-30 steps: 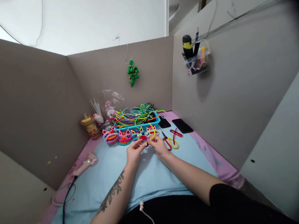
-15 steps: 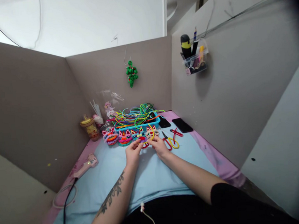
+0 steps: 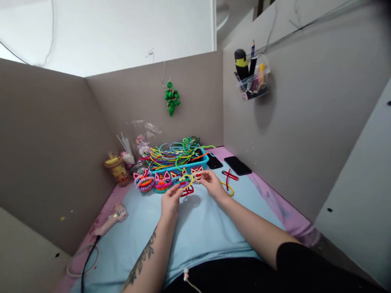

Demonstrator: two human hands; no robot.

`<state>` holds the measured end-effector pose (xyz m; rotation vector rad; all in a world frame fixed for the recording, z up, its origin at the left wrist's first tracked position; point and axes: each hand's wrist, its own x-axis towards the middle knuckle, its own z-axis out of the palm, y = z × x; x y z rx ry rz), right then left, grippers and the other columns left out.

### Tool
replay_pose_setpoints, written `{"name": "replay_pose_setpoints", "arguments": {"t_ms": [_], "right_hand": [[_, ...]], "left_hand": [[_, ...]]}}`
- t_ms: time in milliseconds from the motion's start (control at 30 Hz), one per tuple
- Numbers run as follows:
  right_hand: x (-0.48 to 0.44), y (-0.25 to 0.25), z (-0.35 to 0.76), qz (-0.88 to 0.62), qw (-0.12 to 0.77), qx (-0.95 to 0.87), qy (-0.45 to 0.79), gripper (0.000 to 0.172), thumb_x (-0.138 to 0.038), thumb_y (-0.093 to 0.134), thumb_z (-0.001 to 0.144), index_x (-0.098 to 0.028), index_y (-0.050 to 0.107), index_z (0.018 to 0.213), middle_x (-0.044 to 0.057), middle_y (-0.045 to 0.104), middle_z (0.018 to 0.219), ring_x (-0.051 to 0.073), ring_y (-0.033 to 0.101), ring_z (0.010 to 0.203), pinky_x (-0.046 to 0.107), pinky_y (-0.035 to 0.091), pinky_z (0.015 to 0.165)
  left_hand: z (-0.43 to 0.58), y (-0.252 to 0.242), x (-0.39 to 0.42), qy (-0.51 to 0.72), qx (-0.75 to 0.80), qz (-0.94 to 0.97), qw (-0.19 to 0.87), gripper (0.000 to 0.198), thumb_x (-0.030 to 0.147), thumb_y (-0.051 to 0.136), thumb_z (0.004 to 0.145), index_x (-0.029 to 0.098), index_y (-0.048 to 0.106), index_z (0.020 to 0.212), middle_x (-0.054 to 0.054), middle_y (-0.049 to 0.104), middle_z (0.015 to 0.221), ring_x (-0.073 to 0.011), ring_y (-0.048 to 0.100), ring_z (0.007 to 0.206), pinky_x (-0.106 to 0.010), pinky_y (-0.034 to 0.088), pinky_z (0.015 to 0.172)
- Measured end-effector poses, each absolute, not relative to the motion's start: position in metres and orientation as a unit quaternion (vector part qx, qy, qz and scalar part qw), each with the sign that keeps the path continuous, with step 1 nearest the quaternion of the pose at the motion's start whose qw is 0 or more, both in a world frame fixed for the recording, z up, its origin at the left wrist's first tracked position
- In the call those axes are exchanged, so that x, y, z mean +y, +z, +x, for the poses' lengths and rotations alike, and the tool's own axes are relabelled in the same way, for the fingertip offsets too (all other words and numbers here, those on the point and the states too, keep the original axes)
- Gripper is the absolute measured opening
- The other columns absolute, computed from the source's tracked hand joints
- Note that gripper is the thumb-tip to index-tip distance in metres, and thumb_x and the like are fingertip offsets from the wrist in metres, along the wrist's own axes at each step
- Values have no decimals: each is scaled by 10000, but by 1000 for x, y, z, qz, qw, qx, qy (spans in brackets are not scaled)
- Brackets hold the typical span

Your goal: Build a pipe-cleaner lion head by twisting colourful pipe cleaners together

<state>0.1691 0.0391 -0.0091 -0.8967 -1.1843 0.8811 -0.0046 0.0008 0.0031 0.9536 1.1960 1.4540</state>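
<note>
My left hand [image 3: 170,201] pinches a small pipe-cleaner craft piece [image 3: 186,183], purple and red with a yellow strand looped over it, held just above the light blue mat [image 3: 195,236]. My right hand [image 3: 214,184] is closed on the yellow strand to the right of the piece. Just behind my hands stands a row of finished colourful cat-face figures [image 3: 151,181]. Behind those, a blue tray [image 3: 180,166] holds several loose pipe cleaners.
Red and yellow scissors [image 3: 229,182] lie right of my right hand, two black phones [image 3: 237,165] beyond. A pink glue gun [image 3: 111,216] with a black cable lies at left. A yellow cup [image 3: 117,169] stands by the left wall. A green ornament [image 3: 172,97] hangs on the back wall.
My right hand has moved right and a little farther away, drawing the yellow strand out sideways. My left hand stays closed on the piece.
</note>
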Motion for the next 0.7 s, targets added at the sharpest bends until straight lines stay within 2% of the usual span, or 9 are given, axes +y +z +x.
{"name": "replay_pose_setpoints", "arguments": {"t_ms": [67,133,233,367,533,600,700], "right_hand": [[35,-8,169,-386,633,-599,303,299,-226,572,713,-229,592,1011,7,587,779,149,529,693,281,432,643],[30,-8,167,-368,601,-664,250,316,-184,504,758,-246,602,1053,36,603,896,159,548,747,304,445,696],[28,-11,164,-358,569,-712,202,268,-134,469,757,-236,665,908,54,619,898,186,568,821,335,451,754],[34,-17,165,-384,571,-699,195,275,-141,467,763,-250,671,912,58,632,908,210,581,859,346,471,717],[36,-21,167,-389,577,-693,192,214,-204,519,782,-275,690,889,69,613,899,228,583,857,375,475,728],[33,-20,165,-388,580,-691,189,192,-228,537,789,-275,696,886,75,610,894,231,581,845,384,473,733],[28,-17,160,-373,593,-688,187,154,-255,549,799,-266,695,849,69,631,873,229,579,842,396,463,766]], "left_hand": [[-7,5,0,586,491,384,518,575,346,802,493,114,661,999,15,593,549,-31,338,384,-192,186,402],[-9,8,-1,557,487,383,553,561,333,802,492,112,666,990,39,535,476,-23,283,359,-195,146,390],[-10,10,-3,546,474,385,574,525,313,803,492,118,677,962,14,573,514,-22,288,359,-198,139,390],[-9,12,-5,555,471,388,566,491,310,798,497,127,691,940,-6,607,552,-39,340,377,-203,176,401],[-8,21,-5,553,502,394,536,455,317,780,524,140,699,934,16,581,503,-37,305,352,-201,165,389],[-6,32,-4,559,485,416,528,426,295,779,526,145,705,919,-4,614,542,-51,369,378,-199,210,393],[-5,51,1,580,442,447,518,376,229,800,479,131,715,832,-53,666,626,-118,529,509,-225,361,467]]}}
